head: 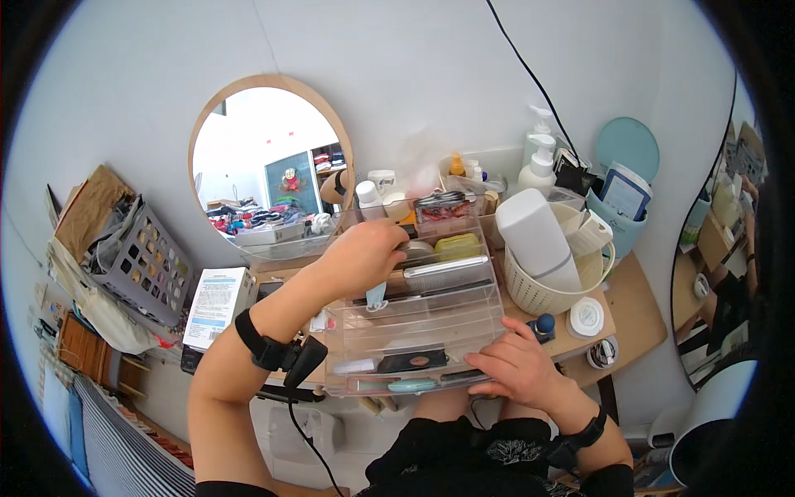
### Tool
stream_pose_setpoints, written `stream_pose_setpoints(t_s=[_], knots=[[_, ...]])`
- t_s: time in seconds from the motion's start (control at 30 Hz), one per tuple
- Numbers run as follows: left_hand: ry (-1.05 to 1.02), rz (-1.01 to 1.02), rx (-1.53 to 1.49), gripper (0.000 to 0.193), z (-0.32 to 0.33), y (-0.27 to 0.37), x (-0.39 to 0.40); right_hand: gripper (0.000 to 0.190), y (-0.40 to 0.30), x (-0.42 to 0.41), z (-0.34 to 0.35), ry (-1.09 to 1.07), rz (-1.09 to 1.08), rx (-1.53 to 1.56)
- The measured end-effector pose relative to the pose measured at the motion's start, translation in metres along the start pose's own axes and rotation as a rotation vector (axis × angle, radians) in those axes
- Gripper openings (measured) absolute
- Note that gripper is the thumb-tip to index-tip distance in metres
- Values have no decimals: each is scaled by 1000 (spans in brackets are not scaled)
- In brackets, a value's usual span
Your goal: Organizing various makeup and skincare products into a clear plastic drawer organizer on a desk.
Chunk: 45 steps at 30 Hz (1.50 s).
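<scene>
A clear plastic drawer organizer (422, 323) stands before me with its compartments open to view. My left hand (366, 251) reaches over its rear part, fingers bent down near a round item; whether it grips anything is hidden. Below that hand hangs or lies a light-blue item (376, 296). To the right are a yellow case (458, 246) and a clear-lidded box (446, 273). My right hand (512, 366) rests on the organizer's front right edge, fingers spread along the rim. Near it in the front compartments are a black pouch (413, 360) and a teal oval item (413, 385).
A round wood-framed mirror (270, 168) leans at the back left. A white box (217, 307) stands left. At right are a cream basket (537, 295) with a white container, a white round jar (585, 317) and a blue-capped bottle (545, 324). Pump bottles (539, 164) stand behind.
</scene>
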<state>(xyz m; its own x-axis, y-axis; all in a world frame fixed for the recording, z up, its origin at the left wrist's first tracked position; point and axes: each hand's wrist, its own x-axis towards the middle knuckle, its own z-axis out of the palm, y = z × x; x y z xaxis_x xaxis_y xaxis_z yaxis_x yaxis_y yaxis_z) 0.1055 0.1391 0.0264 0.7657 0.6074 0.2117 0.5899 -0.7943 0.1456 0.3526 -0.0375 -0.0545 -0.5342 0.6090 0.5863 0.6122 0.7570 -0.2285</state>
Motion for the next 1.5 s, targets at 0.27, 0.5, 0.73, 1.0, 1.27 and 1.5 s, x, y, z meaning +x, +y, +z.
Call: stream_pose_setpoints(t_s=[0.27,0.5,0.73,1.0,1.27,1.5], knots=[[274,-51,-272,18,-50,46,-46,78,10,-11,25,276,73,86],[74,87,-353,26,-24,93,-65,103,7,-14,32,319,206,141],[-5,167,-269,20,14,116,-49,105,1,-13,29,315,269,196],[-133,68,-186,27,5,123,-55,79,-1,-14,30,268,311,352],[-42,-224,-308,38,-43,94,-129,67,3,-16,25,247,256,150],[258,-302,-69,56,31,101,-195,66,-3,-7,23,258,221,190]])
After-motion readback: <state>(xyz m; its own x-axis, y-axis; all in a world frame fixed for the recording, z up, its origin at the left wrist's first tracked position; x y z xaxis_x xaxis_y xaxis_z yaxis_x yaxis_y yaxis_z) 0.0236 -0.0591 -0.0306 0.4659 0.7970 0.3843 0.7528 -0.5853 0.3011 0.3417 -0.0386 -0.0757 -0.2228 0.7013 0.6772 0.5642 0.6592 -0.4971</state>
